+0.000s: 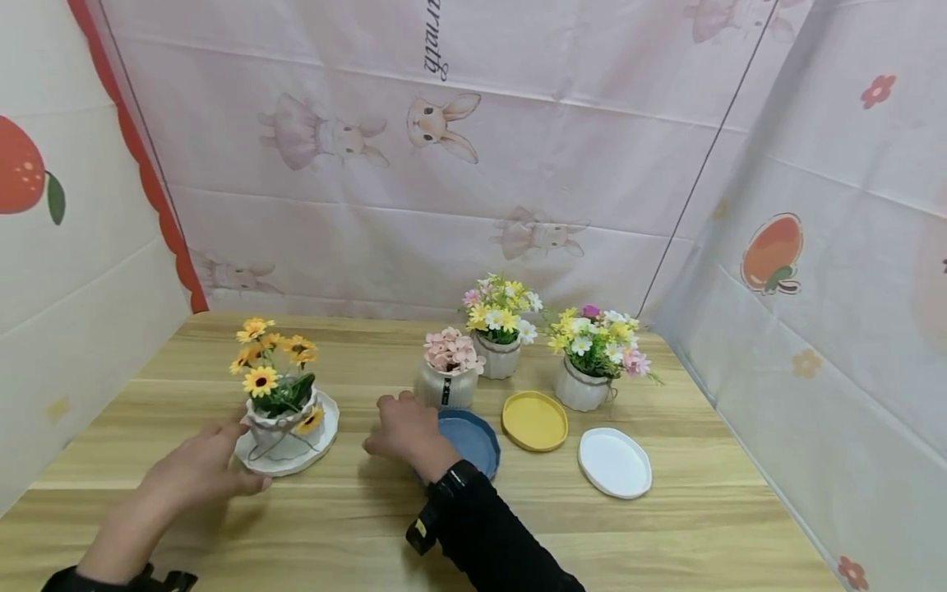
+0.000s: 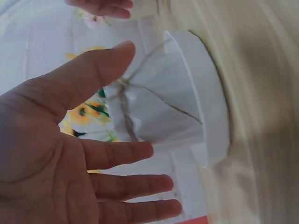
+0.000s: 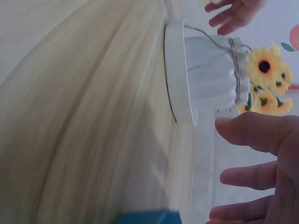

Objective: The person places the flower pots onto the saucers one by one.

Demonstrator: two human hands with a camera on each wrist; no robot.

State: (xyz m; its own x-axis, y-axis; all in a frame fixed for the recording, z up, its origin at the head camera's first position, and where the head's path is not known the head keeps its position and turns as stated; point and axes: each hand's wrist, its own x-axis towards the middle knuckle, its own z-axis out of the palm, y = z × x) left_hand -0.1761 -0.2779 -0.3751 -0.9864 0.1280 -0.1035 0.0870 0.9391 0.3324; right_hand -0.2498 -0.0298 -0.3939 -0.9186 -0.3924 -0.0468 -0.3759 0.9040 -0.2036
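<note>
standing on a white saucer (image 1: 330,423), a sunflower pot (image 1: 277,441) is shown by the head view at the left of the table (image 1: 333,534), with the left hand (image 1: 196,469) just beside it. a blue dish (image 1: 477,440) is partly covered by the right hand (image 1: 407,429), whose fingers are mostly turned out of sight. both forearms are cut off below.

in the left wrist view, what was concealed overhead is revealed: the left palm is opened wide, thumb and fingers spread, and nothing is gripped. whether the pot is touched cannot be told. the blooms (image 2: 81,114) are largely hidden behind the hand.

by the right wrist camera, the right hand is shown cropped at the edge, its fingers loosely extended and nothing held. the saucer's raised rim and the twine (image 3: 237,77) are made out, while only a blurred corner of the blue dish is caught.
</note>
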